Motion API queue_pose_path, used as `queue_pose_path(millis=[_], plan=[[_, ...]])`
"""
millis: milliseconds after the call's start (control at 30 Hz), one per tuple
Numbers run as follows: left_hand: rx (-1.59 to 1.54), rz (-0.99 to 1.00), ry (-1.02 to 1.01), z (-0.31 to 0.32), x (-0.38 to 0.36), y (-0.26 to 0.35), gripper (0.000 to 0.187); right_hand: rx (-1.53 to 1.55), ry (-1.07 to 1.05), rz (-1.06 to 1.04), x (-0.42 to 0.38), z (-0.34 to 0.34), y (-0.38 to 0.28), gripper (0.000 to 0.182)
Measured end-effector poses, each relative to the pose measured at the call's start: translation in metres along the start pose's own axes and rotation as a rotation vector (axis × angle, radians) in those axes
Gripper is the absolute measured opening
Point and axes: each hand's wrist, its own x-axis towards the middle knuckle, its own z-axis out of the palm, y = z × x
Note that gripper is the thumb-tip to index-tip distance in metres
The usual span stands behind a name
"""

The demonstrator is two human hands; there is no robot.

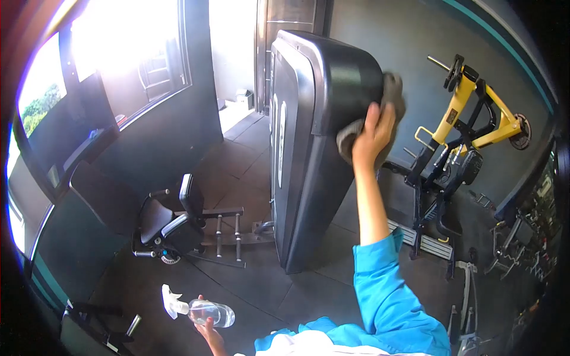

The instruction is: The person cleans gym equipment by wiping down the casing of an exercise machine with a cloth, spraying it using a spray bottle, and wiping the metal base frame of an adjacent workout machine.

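Observation:
My right hand (372,139) is raised and presses a dark grey-brown cloth (393,92) against the upper edge of a tall black machine housing (350,80). Part of the cloth hangs out past the palm on the left. Low in the view, my left hand (209,333) is wrapped round a clear spray bottle (215,313) with a white trigger head. The bottle lies tilted almost sideways, its nozzle end toward the left, and liquid shows inside. A blue sleeve covers my right upper arm.
A seated exercise machine (159,219) joins the housing's left side by a low frame. At the right stands a yellow and black plate-loaded machine (451,118). Bright windows (130,53) line the left wall, and an open doorway (234,53) is behind. Dark tiles (249,296) cover the floor.

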Motion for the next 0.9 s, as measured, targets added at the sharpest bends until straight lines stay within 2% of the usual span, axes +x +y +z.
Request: queue_pose_path(millis=[67,100,133,167,233,267,400,467,533,600,633,667,700,733,767,867,900], plan=[[-0.013,-0.029,0.010,-0.003,-0.002,-0.008,0.086,0.113,-0.067,0.332,-0.041,-0.015,0.014,0.063],[0.010,0.001,-0.064,-0.004,-0.002,-0.007,0.081,0.093,-0.112,0.414,-0.068,-0.023,0.024,0.065],[0.005,0.008,-0.071,0.001,0.002,-0.008,0.081,0.134,-0.099,0.416,-0.103,-0.030,0.044,0.058],[0.000,0.006,-0.088,0.007,0.005,-0.010,0.081,0.238,-0.158,0.488,-0.131,-0.043,0.048,0.057],[0.000,0.006,-0.120,0.017,0.011,-0.010,0.083,0.250,-0.161,0.629,-0.191,-0.062,0.064,0.054],[0.010,-0.001,-0.137,0.018,0.011,-0.009,0.083,0.250,-0.154,0.640,-0.204,-0.063,0.079,0.054],[0.091,0.007,-0.221,0.030,0.007,0.012,0.084,0.368,-0.123,0.994,-0.207,-0.074,0.083,0.058],[0.088,0.026,-0.233,0.041,0.007,0.013,0.085,0.540,-0.125,0.845,-0.158,-0.061,0.073,0.054],[0.093,0.006,-0.251,0.053,0.003,0.023,0.086,0.590,-0.276,0.786,-0.082,-0.056,0.037,0.048],[0.125,0.031,-0.261,0.062,-0.002,0.030,0.085,0.828,0.020,0.743,-0.049,-0.031,0.043,0.043],[0.130,0.034,-0.261,0.066,-0.006,0.030,0.085,0.831,0.024,0.747,-0.048,-0.033,0.042,0.043],[0.089,0.033,-0.246,0.069,-0.010,0.030,0.084,0.683,-0.184,0.666,-0.049,-0.037,0.040,0.046],[0.046,0.029,-0.230,0.072,-0.013,0.029,0.084,0.527,-0.388,0.578,-0.050,-0.042,0.040,0.048],[0.042,0.034,-0.232,0.073,-0.014,0.027,0.084,0.482,-0.192,0.594,-0.090,-0.029,0.066,0.049],[0.067,0.015,-0.237,0.072,-0.017,0.024,0.086,0.413,-0.220,0.564,-0.111,-0.041,0.061,0.046],[0.106,-0.011,-0.241,0.070,-0.023,0.014,0.088,0.287,-0.441,0.754,-0.185,-0.090,0.068,0.047],[0.107,-0.028,-0.239,0.072,-0.024,0.011,0.088,0.266,-0.417,0.737,-0.226,-0.101,0.083,0.045]])
